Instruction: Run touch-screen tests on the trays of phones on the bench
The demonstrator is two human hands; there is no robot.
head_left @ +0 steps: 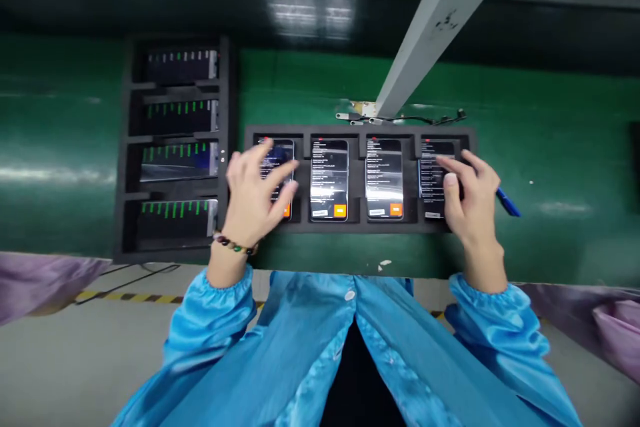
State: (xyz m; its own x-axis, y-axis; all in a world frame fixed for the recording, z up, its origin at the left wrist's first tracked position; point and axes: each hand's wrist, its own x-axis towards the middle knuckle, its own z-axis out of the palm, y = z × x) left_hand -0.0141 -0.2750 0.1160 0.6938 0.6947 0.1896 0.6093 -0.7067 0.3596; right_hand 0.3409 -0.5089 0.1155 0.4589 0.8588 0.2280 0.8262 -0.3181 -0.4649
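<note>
My left hand (255,190) is over the leftmost phone (287,150) in the black foam tray (356,227), its fingers spread and hiding much of the screen. Two more phones, the left-middle one (329,177) and the right-middle one (384,177), lie face up with white text lines and an orange button. At the tray's right end my right hand (473,193) has thumb and fingers apart, a fingertip at the screen of the darker phone (433,177). A blue pen (508,203) juts out beside that hand; whether it is held I cannot tell.
On the left stands a second foam tray (227,147) with several phones showing green marks. A grey post (440,33) rises behind the front tray, with a black cable (425,120) at its foot. Pinkish sleeves of other people show at both sides of the green table (565,147).
</note>
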